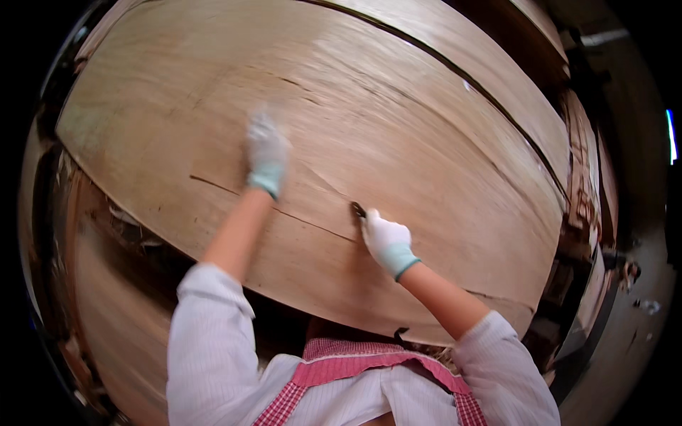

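A broad sheet of pale wood veneer (426, 234) lies in front of me, with long cracks running across it. My left hand (267, 150), in a white glove with a mint cuff, is over the left-middle part of the sheet. Motion smears its fingers, so their pose is unclear. Lower and to the right, my gloved right hand (388, 240) is closed round a small dark hand tool (357, 209). The tool's dark end points up and left, next to a crack (312, 224) in the veneer; its exact kind does not show.
Another veneer sheet (455, 32) lies beyond a dark gap at the far side. More wood sheets (117, 312) stand lower down on the left, with torn scraps along the edge. Stacked layers (579, 163) rise at the right, beside a floor with litter (648, 307).
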`<move>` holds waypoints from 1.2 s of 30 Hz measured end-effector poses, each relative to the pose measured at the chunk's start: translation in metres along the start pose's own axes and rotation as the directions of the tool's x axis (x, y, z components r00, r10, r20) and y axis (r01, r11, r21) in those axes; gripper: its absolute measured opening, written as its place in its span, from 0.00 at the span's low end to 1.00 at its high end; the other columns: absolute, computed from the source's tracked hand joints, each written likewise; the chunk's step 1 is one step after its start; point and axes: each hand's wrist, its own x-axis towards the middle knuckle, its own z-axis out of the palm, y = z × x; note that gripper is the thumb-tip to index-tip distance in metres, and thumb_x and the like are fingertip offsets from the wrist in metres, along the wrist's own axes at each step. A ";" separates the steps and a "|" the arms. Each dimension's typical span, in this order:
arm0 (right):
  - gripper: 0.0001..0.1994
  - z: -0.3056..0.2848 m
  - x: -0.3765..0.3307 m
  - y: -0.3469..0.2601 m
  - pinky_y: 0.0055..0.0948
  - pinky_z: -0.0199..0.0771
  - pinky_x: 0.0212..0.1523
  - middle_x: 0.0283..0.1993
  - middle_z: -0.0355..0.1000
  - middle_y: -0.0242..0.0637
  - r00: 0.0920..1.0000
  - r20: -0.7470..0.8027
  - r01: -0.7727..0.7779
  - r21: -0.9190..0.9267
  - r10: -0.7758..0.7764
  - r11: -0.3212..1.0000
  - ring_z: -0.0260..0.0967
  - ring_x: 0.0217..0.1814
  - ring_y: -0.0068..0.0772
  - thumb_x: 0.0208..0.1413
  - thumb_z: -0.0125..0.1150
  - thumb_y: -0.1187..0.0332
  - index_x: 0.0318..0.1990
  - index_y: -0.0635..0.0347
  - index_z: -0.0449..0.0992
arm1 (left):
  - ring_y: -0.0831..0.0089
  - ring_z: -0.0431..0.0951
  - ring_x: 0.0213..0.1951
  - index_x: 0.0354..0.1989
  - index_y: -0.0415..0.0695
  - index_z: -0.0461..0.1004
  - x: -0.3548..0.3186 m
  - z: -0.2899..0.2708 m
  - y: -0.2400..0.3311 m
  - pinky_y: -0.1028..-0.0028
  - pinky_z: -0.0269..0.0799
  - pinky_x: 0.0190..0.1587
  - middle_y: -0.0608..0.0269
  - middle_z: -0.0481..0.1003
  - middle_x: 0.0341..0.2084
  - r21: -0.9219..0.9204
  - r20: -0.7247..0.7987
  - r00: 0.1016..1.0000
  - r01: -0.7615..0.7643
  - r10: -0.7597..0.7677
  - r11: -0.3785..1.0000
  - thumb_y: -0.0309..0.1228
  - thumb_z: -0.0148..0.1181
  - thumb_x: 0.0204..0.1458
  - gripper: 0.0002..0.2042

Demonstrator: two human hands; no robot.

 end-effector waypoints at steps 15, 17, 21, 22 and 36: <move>0.07 0.002 -0.167 0.275 0.44 0.71 0.25 0.21 0.74 0.41 0.998 0.049 -0.043 -0.050 0.046 0.998 0.73 0.22 0.48 0.57 0.51 0.62 0.34 0.54 0.69 | 0.57 0.60 0.64 0.61 0.39 0.63 -0.156 -0.128 0.228 0.59 0.50 0.67 0.52 0.64 0.60 -0.711 -0.264 0.829 -0.513 0.494 0.481 0.29 0.48 0.56 0.22; 0.07 -0.003 -0.192 0.314 0.44 0.71 0.25 0.22 0.75 0.41 0.994 0.060 -0.087 -0.058 0.090 0.995 0.74 0.22 0.47 0.56 0.53 0.61 0.34 0.53 0.70 | 0.58 0.62 0.63 0.59 0.41 0.65 -0.171 -0.154 0.262 0.59 0.50 0.68 0.52 0.66 0.59 -0.674 -0.268 0.854 -0.497 0.446 0.547 0.27 0.49 0.55 0.21; 0.07 0.002 -0.197 0.345 0.44 0.71 0.26 0.23 0.75 0.42 1.000 0.010 0.005 -0.029 -0.005 1.000 0.75 0.26 0.46 0.55 0.53 0.62 0.34 0.53 0.72 | 0.58 0.65 0.61 0.55 0.43 0.69 -0.233 -0.231 0.351 0.59 0.52 0.67 0.51 0.70 0.55 -0.724 -0.395 0.768 -0.598 0.505 0.343 0.24 0.48 0.55 0.18; 0.07 -0.003 -0.213 0.378 0.44 0.71 0.27 0.23 0.75 0.42 0.999 0.040 -0.036 -0.012 0.037 0.999 0.75 0.26 0.46 0.55 0.53 0.62 0.33 0.53 0.72 | 0.58 0.65 0.61 0.54 0.42 0.69 -0.234 -0.231 0.352 0.59 0.53 0.67 0.52 0.70 0.55 -0.695 -0.386 0.741 -0.625 0.549 0.355 0.24 0.49 0.55 0.17; 0.07 -0.012 -0.413 0.763 0.45 0.72 0.28 0.26 0.75 0.43 0.968 0.131 -0.210 -0.057 0.216 0.976 0.74 0.28 0.49 0.56 0.51 0.60 0.37 0.49 0.71 | 0.57 0.65 0.61 0.54 0.43 0.69 -0.294 -0.301 0.492 0.59 0.54 0.66 0.54 0.69 0.56 -0.625 -0.310 0.750 -0.624 0.584 0.469 0.19 0.47 0.53 0.19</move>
